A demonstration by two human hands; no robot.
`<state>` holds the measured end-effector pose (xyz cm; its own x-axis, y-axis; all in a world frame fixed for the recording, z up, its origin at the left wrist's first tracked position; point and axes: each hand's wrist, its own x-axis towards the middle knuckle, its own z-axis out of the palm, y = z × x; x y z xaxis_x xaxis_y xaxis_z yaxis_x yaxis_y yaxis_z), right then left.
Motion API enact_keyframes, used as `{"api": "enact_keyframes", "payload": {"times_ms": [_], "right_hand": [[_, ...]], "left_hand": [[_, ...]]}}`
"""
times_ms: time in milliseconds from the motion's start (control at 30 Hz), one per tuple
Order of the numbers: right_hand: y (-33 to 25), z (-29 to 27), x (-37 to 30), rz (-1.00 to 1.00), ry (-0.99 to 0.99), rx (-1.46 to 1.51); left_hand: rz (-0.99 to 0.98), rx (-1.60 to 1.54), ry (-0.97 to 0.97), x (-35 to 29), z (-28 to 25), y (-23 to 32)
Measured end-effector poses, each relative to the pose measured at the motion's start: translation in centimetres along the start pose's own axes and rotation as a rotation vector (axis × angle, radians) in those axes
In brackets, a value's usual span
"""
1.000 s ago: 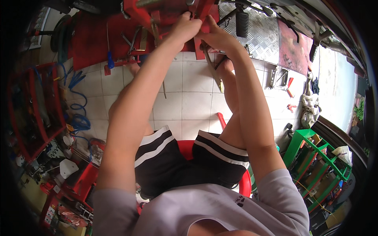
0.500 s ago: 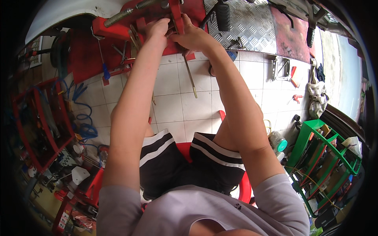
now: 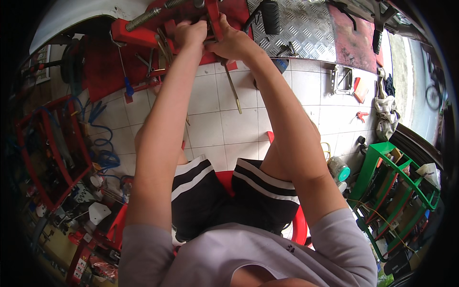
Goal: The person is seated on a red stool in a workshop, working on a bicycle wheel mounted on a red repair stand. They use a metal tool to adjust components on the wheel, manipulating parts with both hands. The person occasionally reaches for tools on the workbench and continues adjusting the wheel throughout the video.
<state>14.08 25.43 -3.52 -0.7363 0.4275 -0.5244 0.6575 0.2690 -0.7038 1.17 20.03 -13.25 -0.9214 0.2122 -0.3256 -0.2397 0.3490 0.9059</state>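
Note:
Both arms reach forward to a red metal frame (image 3: pixel 136 32) on the raised red bench. My left hand (image 3: pixel 191 35) is closed with bent fingers inside the frame; what it grips is hidden. Beside it, my right hand (image 3: pixel 233 44) presses against a red upright bar (image 3: pixel 213 19), index finger along the bar and thumb toward the left hand. Its other fingers are out of sight, and what they hold I cannot make out. Below the right hand a thin metal rod (image 3: pixel 233 88) sticks down toward me. A coil spring (image 3: pixel 143 20) sits on the frame's upper left.
A blue-handled screwdriver (image 3: pixel 128 87) and wrenches (image 3: pixel 149 64) lie left on the bench. Diamond-plate metal (image 3: pixel 306 33) covers its right part. A grey bracket (image 3: pixel 341 79) is on the tiles. A green rack (image 3: pixel 382 186) stands right, a red rack (image 3: pixel 52 148) and blue hose (image 3: pixel 107 155) left.
My left hand has turned slightly, its thumb less stretched out. The rod's lower end has shifted a little right and up. A wheel has come into view on the road at far right.

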Motion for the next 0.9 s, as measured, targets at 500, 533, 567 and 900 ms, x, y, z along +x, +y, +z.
{"api": "enact_keyframes", "payload": {"times_ms": [500,533,567,900], "right_hand": [[-0.7,0.0,-0.3,0.002,-0.21,-0.148],[0.2,0.1,0.4,-0.051,-0.187,-0.269],[1.4,0.5,1.5,-0.105,-0.165,-0.39],[1.6,0.1,1.3,-0.006,-0.108,-0.609]], "left_hand": [[-0.034,0.51,-0.625,-6.9,-4.4,5.0],[0.065,0.666,-0.61,-7.2,-4.3,5.4],[0.243,0.763,-0.553,-7.8,-4.4,5.6],[0.454,1.082,-0.758,-11.4,-8.9,5.0]]}}
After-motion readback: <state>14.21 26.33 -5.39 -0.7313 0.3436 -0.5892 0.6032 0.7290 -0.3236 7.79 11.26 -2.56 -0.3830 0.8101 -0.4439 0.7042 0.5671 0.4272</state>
